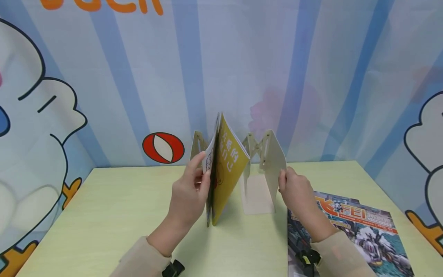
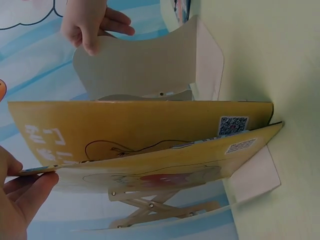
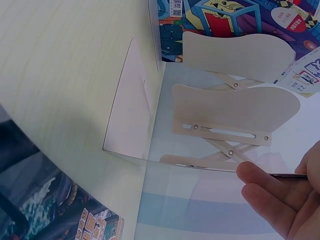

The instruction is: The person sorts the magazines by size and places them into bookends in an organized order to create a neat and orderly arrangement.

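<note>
Partway, we judge: yellow booklets (image 1: 228, 173) stand splayed within bookstand's (image 3: 235, 112) left bay, not yet settled; magazines (image 1: 367, 231) lie flat on table (image 1: 128, 211), outside, probably left to add. Left hand (image 1: 190, 190) pinches one booklet's edge; right hand (image 1: 299, 188) pinches right end panel (image 1: 277, 165). In right-hand bays we see only struts (image 3: 230, 151), base (image 1: 257, 196).

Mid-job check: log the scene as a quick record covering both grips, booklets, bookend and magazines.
Left-hand grip: pinching yellow booklets
Right-hand grip: holding the edge of the bookend's right end panel
Booklets: upright, slightly fanned
Bookend: beige, standing, scissor links spread
Magazines: overlapping, on the table, right side
</note>
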Motion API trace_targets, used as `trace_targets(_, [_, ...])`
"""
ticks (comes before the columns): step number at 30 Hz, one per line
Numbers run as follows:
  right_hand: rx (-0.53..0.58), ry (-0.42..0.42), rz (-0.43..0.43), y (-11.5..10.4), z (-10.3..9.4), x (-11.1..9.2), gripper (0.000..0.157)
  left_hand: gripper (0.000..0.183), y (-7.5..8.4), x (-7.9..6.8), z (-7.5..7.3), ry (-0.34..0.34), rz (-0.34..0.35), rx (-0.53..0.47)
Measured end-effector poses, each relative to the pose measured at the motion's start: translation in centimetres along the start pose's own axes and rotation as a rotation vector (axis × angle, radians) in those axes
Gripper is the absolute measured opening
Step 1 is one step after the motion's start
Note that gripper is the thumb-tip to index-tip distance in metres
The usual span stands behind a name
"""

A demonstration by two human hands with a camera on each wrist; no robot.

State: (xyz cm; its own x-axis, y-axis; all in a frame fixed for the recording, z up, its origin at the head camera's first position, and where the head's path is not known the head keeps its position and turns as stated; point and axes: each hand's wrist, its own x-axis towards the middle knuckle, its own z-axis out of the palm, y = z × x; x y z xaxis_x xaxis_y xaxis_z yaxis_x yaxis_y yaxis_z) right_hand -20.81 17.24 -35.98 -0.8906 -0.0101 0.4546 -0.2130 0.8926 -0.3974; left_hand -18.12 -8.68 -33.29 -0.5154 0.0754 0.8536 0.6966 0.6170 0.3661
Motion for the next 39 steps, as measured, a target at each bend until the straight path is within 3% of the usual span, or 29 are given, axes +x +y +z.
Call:
trace_targets(6, [0.000, -0.002, 0.006, 0.0, -0.1, 0.0, 0.034, 0.051, 0.4, 0.0, 0.8, 0.001, 0.065, 0.013])
trace_targets(23, [0.007, -0.039, 0.067, -0.2, -0.1, 0.1, 0.032, 0.048, 1.4, 0.4, 1.8, -0.071, 0.109, 0.106])
trace_targets(31, [0.008, -0.066, 0.091, -0.3, -0.2, 0.2, 0.032, 0.052, 1.7, 0.5, 2.3, -0.088, 0.138, 0.077])
trace_targets(39, [0.009, -0.073, 0.096, -0.4, -0.3, 0.2, 0.031, 0.055, 2.0, 0.5, 3.0, -0.101, 0.160, 0.120])
